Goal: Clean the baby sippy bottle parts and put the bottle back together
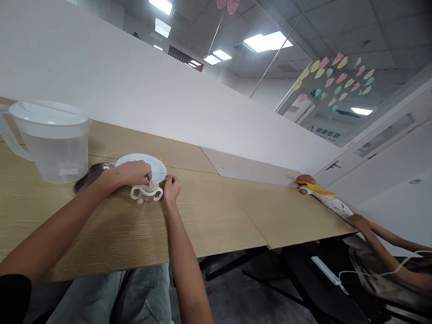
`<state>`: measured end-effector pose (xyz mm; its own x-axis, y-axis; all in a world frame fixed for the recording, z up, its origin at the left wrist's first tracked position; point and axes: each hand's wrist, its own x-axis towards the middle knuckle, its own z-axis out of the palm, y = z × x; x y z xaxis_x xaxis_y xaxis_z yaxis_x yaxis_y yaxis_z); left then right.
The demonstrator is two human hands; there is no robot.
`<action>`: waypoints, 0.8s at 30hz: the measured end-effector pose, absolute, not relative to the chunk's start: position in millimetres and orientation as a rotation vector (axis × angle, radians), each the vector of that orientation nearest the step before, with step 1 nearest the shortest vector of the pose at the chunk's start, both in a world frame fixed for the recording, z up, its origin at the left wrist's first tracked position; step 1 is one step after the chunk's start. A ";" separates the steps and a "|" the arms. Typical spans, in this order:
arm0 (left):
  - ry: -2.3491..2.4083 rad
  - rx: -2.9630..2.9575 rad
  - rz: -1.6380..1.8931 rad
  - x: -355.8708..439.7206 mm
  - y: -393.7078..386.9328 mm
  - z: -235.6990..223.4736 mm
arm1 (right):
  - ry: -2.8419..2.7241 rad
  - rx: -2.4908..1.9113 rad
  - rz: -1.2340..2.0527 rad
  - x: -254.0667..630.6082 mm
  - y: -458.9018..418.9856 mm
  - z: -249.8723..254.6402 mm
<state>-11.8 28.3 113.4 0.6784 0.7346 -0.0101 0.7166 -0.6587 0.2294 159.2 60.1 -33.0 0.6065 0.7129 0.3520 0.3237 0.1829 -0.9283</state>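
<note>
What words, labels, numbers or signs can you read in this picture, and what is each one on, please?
Nothing here reads clearly enough to quote.
Blue lettering on the glass partition: too blurred to read.
Red print on the two-handled baby cup: too small to read.
Dark wall sign: too small to read.

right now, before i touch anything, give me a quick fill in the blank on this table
The baby cup between the left hand and the right hand has ____ handles.
The handle of the lidded plastic jug points to the ____ in the head view.
Behind the cup lies a round ____ plate.
Another person's hand is at the table edge on the ____ side of the head view.

two, left, white, right
</note>
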 end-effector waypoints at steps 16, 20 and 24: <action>1.737 2.366 -0.151 -86.6 86.1 91.9 | -0.953 -1.412 0.339 159.1 61.1 -34.2; 1.676 2.438 -0.158 -86.9 93.0 73.4 | -0.950 -1.400 0.336 159.3 60.5 -34.2; 1.692 2.423 -0.113 -87.6 84.1 81.3 | -0.943 -1.405 0.349 159.2 59.8 -33.4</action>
<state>-87.6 84.1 81.3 0.3481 0.9225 -0.1668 0.9365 -0.3340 0.1072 159.2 59.8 -33.4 0.6081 0.7128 0.3495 0.3138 0.1886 -0.9306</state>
